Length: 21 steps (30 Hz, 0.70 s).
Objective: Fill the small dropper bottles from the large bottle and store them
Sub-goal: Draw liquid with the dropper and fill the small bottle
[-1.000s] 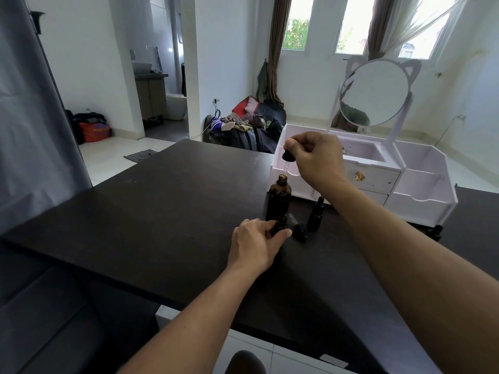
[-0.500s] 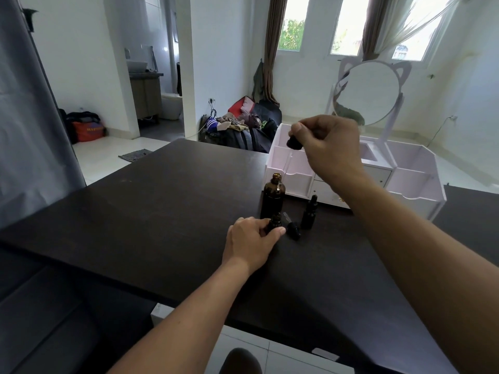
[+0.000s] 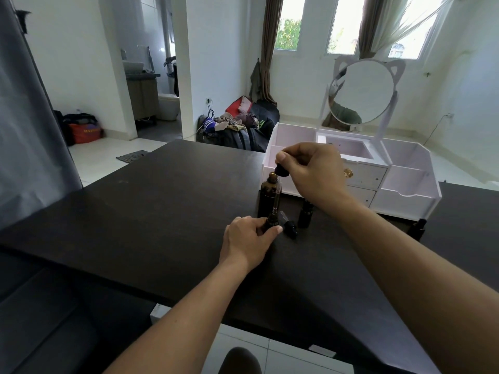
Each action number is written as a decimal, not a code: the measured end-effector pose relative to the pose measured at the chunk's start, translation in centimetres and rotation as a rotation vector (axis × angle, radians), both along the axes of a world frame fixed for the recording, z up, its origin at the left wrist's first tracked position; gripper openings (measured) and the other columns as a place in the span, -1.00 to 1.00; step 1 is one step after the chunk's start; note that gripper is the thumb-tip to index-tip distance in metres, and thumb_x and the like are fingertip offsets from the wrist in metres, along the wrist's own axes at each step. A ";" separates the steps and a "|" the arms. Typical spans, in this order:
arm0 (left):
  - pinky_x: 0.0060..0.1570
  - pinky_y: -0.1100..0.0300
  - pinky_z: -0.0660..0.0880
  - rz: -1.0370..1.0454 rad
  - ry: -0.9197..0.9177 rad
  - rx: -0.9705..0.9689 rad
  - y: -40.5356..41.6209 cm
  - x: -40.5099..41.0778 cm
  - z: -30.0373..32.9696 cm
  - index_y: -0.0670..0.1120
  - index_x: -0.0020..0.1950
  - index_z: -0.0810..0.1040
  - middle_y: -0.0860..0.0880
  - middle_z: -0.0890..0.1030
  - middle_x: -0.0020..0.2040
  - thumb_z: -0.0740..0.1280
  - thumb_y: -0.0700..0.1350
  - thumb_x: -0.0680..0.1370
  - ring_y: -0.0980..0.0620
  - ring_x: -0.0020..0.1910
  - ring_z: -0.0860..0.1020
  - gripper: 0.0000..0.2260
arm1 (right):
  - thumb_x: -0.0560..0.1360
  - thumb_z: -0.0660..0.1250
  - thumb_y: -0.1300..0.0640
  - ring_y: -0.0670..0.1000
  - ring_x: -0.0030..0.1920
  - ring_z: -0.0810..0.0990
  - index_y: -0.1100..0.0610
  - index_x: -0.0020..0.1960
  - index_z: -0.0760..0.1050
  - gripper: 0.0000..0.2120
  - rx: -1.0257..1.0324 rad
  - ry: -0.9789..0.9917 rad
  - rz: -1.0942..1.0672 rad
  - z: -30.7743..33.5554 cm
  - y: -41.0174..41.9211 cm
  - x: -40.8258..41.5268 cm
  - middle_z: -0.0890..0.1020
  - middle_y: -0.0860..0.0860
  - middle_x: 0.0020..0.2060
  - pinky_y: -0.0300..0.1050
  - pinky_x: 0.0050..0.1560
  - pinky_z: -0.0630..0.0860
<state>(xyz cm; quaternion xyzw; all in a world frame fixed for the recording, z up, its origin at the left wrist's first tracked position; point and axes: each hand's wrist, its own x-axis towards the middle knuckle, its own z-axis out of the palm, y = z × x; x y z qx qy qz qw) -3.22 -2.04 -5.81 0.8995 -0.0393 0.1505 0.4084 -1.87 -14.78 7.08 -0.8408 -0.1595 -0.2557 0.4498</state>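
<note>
Near the frame's centre, a small bottle (image 3: 270,222) is gripped on the dark table (image 3: 151,211) by the left hand (image 3: 247,240), fingers curled round it. A dropper (image 3: 280,172) is pinched at its bulb by the right hand (image 3: 314,171), its glass tube reaching down to the small bottle's mouth. The large bottle (image 3: 267,195) stands just behind; a white organiser (image 3: 410,197) is seen at right.
</note>
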 end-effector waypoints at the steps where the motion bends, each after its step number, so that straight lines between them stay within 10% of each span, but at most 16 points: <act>1: -0.14 0.18 0.32 0.000 0.003 -0.003 0.0 0.0 0.0 0.07 0.08 0.68 0.10 0.46 -0.26 0.33 0.21 0.53 0.05 -0.11 0.47 -0.71 | 0.52 0.40 0.12 0.00 -0.15 0.70 0.18 -0.01 0.67 -0.86 -0.003 0.004 -0.002 -0.1 0.0 0.0 0.71 0.05 -0.19 0.03 0.02 0.64; 21: -0.10 0.16 0.39 -0.003 0.010 -0.021 0.0 0.2 -0.1 0.04 0.06 0.68 0.08 0.48 -0.25 0.34 0.20 0.52 0.04 -0.10 0.50 -0.71 | 0.52 0.40 0.13 -0.04 -0.16 0.70 0.15 -0.05 0.66 -0.90 -0.001 0.020 0.007 0.2 -0.1 -0.1 0.71 0.02 -0.21 -0.04 -0.01 0.64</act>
